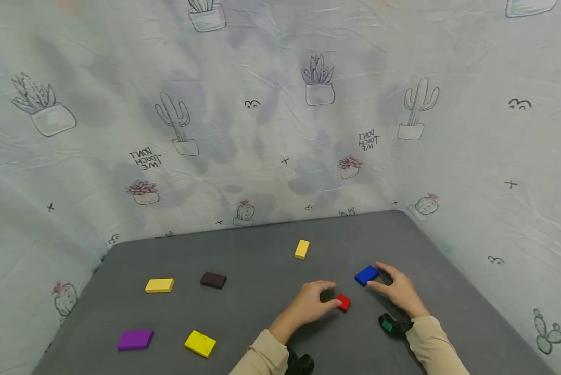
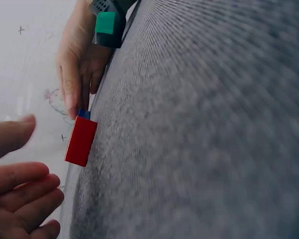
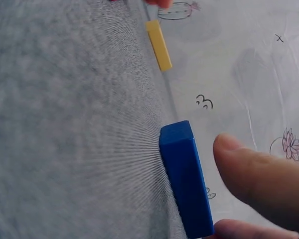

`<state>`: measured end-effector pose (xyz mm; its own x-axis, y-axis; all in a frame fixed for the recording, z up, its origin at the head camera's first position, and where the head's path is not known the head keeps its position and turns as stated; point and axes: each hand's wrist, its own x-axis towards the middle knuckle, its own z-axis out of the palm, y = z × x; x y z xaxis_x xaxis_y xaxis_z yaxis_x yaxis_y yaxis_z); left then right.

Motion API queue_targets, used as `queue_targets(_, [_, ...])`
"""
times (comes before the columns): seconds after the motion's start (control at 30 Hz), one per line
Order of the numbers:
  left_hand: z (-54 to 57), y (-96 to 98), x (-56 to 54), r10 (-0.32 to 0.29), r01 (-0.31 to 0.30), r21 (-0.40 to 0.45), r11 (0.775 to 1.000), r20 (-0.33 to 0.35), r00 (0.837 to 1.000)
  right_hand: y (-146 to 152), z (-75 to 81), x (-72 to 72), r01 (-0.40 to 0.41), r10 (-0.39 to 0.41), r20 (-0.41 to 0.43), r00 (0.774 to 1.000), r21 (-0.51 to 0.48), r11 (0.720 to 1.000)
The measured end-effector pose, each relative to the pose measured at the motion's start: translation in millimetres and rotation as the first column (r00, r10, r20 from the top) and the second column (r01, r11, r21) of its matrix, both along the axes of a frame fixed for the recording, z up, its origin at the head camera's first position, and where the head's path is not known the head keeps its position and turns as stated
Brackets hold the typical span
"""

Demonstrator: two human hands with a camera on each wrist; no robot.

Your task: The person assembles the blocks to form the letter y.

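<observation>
In the head view, your left hand (image 1: 308, 304), thumb and fingers apart, has the red block (image 1: 344, 303) just to its right; your right hand (image 1: 400, 291), likewise spread, has the blue block (image 1: 366, 275), long axis aslant, to its left. The left wrist view reveals a gap before the red block; the right one leaves blue block contact unclear
</observation>
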<state>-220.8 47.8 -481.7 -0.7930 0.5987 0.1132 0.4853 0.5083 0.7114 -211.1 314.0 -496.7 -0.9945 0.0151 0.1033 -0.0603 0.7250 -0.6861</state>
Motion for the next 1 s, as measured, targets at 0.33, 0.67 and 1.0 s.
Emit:
queue_targets(0.33, [-15.1,9.4,0.3,-0.010,0.009,-0.044,0.999,-0.011,1.000,-1,-5.5,-2.5,0.024,-0.025,0.060,0.998,0.017,1.000])
queue_targets(0.67, [-18.5,14.0,2.1,0.018,-0.020,-0.032,0.999,-0.047,0.999,-4,-5.0,-6.5,0.010,-0.009,-0.018,1.000,0.031,0.999])
queue_targets(1.0, [-22.5,22.4,4.0,0.086,-0.098,-0.076,0.992,-0.141,0.986,-5,-8.3,-11.6,0.020,-0.018,-0.041,0.999,0.047,0.999])
